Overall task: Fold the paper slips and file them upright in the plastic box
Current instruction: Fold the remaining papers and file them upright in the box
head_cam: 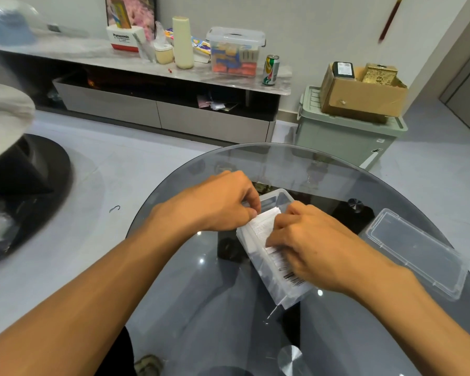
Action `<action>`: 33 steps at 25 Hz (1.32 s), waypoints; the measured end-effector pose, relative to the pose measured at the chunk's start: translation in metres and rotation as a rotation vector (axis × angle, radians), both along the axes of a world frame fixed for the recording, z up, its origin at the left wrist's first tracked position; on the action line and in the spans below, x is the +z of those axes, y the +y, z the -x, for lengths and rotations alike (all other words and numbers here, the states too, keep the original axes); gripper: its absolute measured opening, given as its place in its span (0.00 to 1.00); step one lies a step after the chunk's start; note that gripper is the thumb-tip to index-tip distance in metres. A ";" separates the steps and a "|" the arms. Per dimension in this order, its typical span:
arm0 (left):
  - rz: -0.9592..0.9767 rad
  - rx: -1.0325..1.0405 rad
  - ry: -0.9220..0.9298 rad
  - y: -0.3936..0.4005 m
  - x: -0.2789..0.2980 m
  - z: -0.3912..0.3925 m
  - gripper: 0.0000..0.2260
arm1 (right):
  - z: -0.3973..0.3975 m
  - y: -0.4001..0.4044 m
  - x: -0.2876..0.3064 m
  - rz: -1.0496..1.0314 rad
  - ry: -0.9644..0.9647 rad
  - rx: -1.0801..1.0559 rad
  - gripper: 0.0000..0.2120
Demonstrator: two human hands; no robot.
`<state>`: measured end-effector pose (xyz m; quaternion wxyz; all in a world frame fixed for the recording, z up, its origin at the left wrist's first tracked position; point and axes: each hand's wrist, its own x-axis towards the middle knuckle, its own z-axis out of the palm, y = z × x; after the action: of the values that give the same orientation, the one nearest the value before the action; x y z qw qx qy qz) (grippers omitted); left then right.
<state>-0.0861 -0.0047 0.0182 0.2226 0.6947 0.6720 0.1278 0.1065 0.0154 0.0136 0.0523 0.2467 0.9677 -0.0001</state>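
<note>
Two hands work over a clear box (266, 270) on a glass table (201, 308), close together. The right hand (307, 248) lies across the filed slips (261, 226), fingers curled down on their top edges; the left hand (217, 202) pinches a slip at the box's far end. The step probably calls for keeping the stack pressed back while the new slip slides in upright. The lid (415, 251) lies beside the box. Beyond, a cabinet (160, 109) holds clutter.
</note>
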 end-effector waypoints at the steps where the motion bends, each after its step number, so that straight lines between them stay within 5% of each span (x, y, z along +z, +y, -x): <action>1: 0.002 -0.009 -0.002 0.000 0.000 0.000 0.07 | 0.002 0.001 -0.002 -0.014 -0.011 -0.009 0.15; 14: -0.009 -0.016 0.005 -0.002 0.003 -0.002 0.08 | 0.030 0.019 -0.010 -0.006 -0.316 -0.132 0.20; 26: -0.012 -0.020 -0.007 -0.004 0.003 -0.001 0.08 | 0.015 0.024 -0.014 0.122 -0.052 -0.115 0.08; 33: -0.009 -0.036 -0.006 -0.003 0.003 -0.001 0.09 | 0.021 0.026 -0.005 0.351 0.094 -0.285 0.19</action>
<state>-0.0848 -0.0074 0.0213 0.2240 0.7071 0.6582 0.1289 0.0859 0.0415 0.0084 0.0485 0.3677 0.9096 -0.1873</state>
